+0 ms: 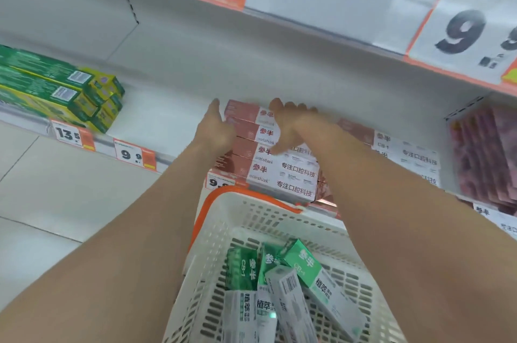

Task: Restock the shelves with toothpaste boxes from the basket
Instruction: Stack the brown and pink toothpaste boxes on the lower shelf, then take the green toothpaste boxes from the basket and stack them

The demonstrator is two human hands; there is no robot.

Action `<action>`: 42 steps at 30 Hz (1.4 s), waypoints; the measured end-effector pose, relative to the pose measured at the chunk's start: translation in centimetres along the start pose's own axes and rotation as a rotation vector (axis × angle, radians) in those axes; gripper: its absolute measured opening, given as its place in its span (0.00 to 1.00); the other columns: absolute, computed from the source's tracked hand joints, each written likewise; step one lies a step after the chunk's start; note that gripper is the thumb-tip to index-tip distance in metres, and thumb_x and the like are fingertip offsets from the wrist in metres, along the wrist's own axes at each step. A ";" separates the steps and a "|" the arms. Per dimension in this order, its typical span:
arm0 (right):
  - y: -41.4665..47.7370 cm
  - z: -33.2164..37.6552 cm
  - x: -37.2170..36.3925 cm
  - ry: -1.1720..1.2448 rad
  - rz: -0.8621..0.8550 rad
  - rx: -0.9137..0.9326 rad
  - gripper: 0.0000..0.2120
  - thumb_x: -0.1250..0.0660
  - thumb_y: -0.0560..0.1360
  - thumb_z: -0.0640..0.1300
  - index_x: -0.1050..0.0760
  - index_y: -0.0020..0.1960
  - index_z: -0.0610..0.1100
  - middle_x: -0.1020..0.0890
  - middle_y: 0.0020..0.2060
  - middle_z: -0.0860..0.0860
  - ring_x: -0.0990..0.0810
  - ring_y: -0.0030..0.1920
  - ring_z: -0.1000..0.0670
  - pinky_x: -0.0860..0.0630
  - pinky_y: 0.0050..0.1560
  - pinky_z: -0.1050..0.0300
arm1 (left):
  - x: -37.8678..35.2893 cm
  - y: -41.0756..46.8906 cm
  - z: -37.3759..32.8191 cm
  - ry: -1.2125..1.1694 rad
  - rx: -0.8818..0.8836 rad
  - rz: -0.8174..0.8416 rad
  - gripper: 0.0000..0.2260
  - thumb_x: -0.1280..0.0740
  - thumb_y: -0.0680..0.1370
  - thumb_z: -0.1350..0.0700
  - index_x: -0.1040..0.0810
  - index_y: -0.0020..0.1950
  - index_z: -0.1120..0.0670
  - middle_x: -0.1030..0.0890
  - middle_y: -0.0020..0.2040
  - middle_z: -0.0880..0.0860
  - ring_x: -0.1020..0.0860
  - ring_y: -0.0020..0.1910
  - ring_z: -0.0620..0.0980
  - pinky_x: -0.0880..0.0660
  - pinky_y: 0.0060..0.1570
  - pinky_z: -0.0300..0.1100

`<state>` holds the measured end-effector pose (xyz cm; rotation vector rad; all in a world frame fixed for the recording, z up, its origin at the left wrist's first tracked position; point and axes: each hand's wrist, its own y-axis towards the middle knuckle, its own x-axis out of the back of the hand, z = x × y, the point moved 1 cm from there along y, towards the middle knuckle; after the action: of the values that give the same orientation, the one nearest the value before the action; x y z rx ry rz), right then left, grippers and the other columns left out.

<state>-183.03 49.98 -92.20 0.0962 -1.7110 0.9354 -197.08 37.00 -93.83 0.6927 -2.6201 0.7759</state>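
A white metal shelf (173, 108) runs across the view, with a wide bare stretch at its middle and a white back panel behind it. The upper shelf (279, 32) overhangs it, and large orange-edged price signs (461, 29) hang from that shelf's front lip. Small price tags (128, 154) sit along the lower shelf's front rail. Pale floor tiles (56, 189) show below at the left.

Both arms reach forward to a stack of pink toothpaste boxes (282, 172) lying on the shelf near its front edge. The left hand (215, 130) is flat against the left ends of the stack, its fingers straight. The right hand (293, 121) lies over the top of the stack with its thumb spread across the upper boxes. Blur hides whether its fingers are gripping. The two hands are apart, one on each side of the stack.

More pink boxes (391, 144) lie just right of the right arm, and darker pink packs (486, 152) stand farther right. Green and yellow boxes (56, 85) are stacked at the shelf's left end.

Below the arms is a white slotted basket (251, 217) with an orange handle (204, 208). It holds several green-and-white toothpaste boxes (305, 261) lying loosely across each other.
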 end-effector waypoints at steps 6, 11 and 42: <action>0.8 -0.8 -1.7 0.229 0.076 0.007 0.52 0.23 0.64 0.60 0.46 0.80 0.48 0.29 0.64 0.46 0.25 0.65 0.40 0.22 0.63 0.40 | -1.3 1.2 -0.8 0.097 0.006 0.058 0.16 0.42 0.82 0.61 0.26 0.69 0.53 0.18 0.62 0.55 0.20 0.59 0.58 0.21 0.63 0.55; 0.2 -2.2 -3.5 0.222 0.000 0.075 0.54 0.25 0.72 0.65 0.51 0.84 0.45 0.33 0.75 0.41 0.32 0.74 0.38 0.31 0.74 0.41 | -2.1 0.9 -0.1 0.210 -0.058 -0.035 0.20 0.38 0.80 0.65 0.25 0.71 0.52 0.17 0.60 0.54 0.21 0.58 0.58 0.24 0.56 0.46; -29.6 3.4 -28.0 0.719 0.065 -0.147 0.45 0.23 0.71 0.49 0.45 0.80 0.52 0.18 0.60 0.50 0.16 0.52 0.47 0.17 0.49 0.48 | -6.5 -22.0 10.9 1.093 -0.022 0.793 0.22 0.41 0.85 0.59 0.33 0.80 0.57 0.36 0.82 0.60 0.38 0.81 0.60 0.38 0.79 0.53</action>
<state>-160.43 16.88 -100.41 -0.3578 -1.1068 0.7608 -181.74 16.91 -96.10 -0.6951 -1.7628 0.9329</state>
